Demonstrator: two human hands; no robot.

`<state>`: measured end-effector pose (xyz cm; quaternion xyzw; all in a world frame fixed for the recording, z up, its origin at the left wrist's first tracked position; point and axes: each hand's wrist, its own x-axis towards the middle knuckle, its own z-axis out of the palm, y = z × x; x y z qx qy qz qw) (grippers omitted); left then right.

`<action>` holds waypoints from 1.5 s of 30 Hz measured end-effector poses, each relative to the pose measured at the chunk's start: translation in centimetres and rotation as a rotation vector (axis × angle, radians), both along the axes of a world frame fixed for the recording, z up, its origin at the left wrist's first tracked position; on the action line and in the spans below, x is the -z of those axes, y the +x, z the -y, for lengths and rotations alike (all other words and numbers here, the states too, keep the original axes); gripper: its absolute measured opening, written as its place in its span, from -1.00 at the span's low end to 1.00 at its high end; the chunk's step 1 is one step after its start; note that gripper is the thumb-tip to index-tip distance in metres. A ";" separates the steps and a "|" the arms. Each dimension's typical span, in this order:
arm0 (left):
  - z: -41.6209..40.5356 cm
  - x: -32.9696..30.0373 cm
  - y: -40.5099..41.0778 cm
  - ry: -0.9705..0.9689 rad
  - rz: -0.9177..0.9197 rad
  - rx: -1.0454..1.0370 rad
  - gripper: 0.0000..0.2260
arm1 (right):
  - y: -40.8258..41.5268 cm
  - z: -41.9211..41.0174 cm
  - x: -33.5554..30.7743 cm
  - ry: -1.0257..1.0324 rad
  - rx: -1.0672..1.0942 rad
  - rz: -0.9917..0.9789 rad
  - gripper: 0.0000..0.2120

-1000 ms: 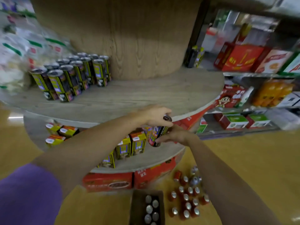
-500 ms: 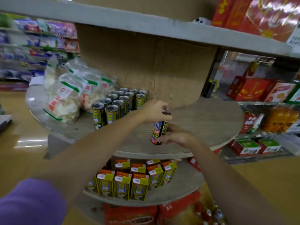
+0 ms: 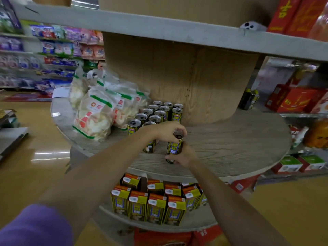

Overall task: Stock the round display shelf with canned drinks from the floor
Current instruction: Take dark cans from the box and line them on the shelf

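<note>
Cans [image 3: 156, 112] stand on the round shelf [image 3: 230, 139], snack bags [image 3: 99, 114] left, cartons [image 3: 150, 201] below.

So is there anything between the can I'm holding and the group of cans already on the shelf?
Nothing visible. The can, held by both the left hand and right hand, stands just right of the front can of the group, bare shelf around it.

Clear snack bags with green bands [image 3: 99, 112] at left centre, yellow drink cartons [image 3: 156, 205] lower centre, red gift boxes [image 3: 294, 102] at right, blurred shelves of packets [image 3: 44, 55] upper left, glossy tan floor [image 3: 26, 174]
</note>
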<state>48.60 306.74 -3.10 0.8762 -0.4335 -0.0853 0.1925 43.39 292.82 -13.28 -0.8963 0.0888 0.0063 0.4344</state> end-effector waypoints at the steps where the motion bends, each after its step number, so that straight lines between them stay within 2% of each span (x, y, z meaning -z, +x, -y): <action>1: -0.1 0.0 0.2 0.015 -0.003 0.005 -0.66 | 0.1 -0.1 0.2 -0.009 0.004 0.012 -0.36; 6: -0.1 -0.3 1.8 0.017 0.070 -0.078 -0.56 | 0.8 -0.4 0.7 0.039 0.065 0.034 -0.44; 10: 0.5 -0.3 3.0 0.063 0.232 -0.150 -0.62 | 3.2 -0.8 0.7 0.050 0.108 0.029 -0.42; 15: 1.6 -0.3 5.4 0.215 0.267 -0.264 -0.75 | 8.1 -0.3 1.3 0.020 0.151 0.028 -0.34; 21: 3.4 -0.8 8.2 0.303 0.340 -0.321 -0.66 | 11.7 0.9 0.4 -0.006 0.131 -0.043 -0.32; 25: 4.2 -0.8 9.0 0.325 0.419 -0.326 -0.84 | 12.9 0.9 -0.1 -0.078 0.120 -0.050 -0.40; 28: 4.3 -0.7 9.3 0.310 0.426 -0.356 -0.92 | 13.9 0.8 -0.2 -0.154 0.116 -0.069 -0.39; 30: 4.5 -0.6 9.4 0.308 0.431 -0.382 -0.80 | 14.2 0.6 -0.3 -0.204 0.109 -0.097 -0.38; 33: 4.7 -0.7 9.3 0.297 0.382 -0.367 -0.66 | 14.2 0.1 -0.4 -0.265 0.091 -0.104 -0.36; 38: 3.6 -0.5 10.0 0.287 0.190 -0.318 -0.72 | 12.7 0.1 -0.9 -0.249 0.052 -0.086 -0.40; 43: 2.7 -1.5 7.9 0.059 0.102 -0.311 -0.91 | 9.7 1.8 -1.6 -0.247 0.049 -0.004 -0.57; 45: 3.1 -1.4 6.6 -0.020 0.081 -0.286 -0.87 | 7.9 3.2 -1.9 -0.272 0.078 0.011 -0.61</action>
